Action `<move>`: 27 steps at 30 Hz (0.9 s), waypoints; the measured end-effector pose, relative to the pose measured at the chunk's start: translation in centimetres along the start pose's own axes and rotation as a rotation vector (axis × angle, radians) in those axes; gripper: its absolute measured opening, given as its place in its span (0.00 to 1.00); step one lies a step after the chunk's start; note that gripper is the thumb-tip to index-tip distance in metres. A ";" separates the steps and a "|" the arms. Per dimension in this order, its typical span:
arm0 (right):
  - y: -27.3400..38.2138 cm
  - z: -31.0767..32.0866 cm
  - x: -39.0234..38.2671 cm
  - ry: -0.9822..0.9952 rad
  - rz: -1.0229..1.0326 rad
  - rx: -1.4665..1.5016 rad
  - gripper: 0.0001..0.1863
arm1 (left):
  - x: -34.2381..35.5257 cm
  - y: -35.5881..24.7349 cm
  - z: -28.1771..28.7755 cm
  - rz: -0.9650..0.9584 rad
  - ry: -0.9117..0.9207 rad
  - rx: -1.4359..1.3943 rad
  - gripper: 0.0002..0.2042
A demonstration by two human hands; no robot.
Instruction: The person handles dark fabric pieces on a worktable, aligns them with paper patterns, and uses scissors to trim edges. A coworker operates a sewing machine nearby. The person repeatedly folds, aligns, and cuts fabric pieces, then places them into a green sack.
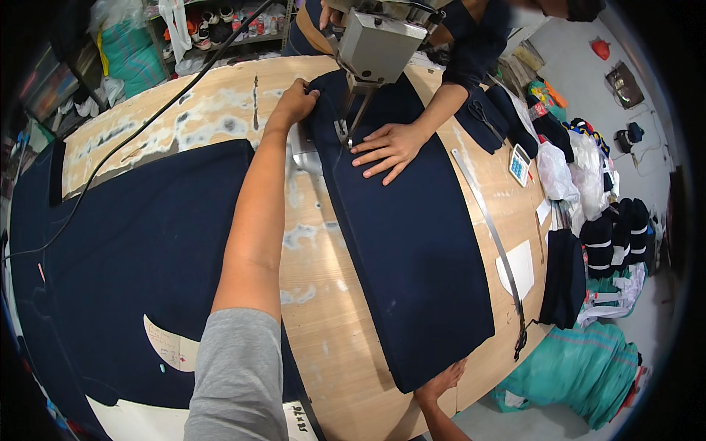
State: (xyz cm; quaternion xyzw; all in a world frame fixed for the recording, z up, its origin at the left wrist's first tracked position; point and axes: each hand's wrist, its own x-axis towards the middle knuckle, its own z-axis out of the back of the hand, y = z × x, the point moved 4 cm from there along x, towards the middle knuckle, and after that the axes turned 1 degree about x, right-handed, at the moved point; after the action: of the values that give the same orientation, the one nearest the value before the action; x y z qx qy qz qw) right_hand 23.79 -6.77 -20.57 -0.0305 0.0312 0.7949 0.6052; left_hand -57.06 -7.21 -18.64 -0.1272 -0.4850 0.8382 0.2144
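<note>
A long stack of navy fabric (419, 272) lies on the wooden table, stretching from the cloth cutting machine (379, 48) at the far side toward me. My left hand (296, 103) is closed on the stack's far left edge, beside the machine's blade. My right hand (443, 378) rests at the near end, partly covered by the fabric, its visible fingers stretched out. Across the table, a co-worker's hand (390, 151) lies spread flat on the stack next to the cutter's foot. The co-worker's other hand (329, 15) is at the machine.
A wide navy fabric layer (147, 242) covers the table's left, bearing a paper pattern piece (173, 344). A black cable (125, 143) crosses above it. To the right lie a metal ruler (485, 213), scissors (485, 121), a calculator (519, 165) and green sacks (573, 371).
</note>
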 end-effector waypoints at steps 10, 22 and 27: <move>-0.7 -0.4 -0.2 -0.041 0.045 -0.022 0.56 | 1.3 1.5 -0.9 -0.122 -0.057 0.080 0.23; -0.4 1.0 -0.7 -0.068 0.024 0.057 0.49 | -0.2 0.6 -1.7 -0.141 -0.049 0.217 0.26; -0.8 -0.3 0.0 -0.092 0.086 0.015 0.49 | 0.0 5.2 1.3 -0.127 -0.132 0.239 0.26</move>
State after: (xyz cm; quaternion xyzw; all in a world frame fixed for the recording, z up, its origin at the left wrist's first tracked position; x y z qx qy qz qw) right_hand 24.55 -6.60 -20.93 0.0121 0.0104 0.8205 0.5715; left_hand -58.85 -10.48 -22.47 -0.0146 -0.4017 0.8814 0.2483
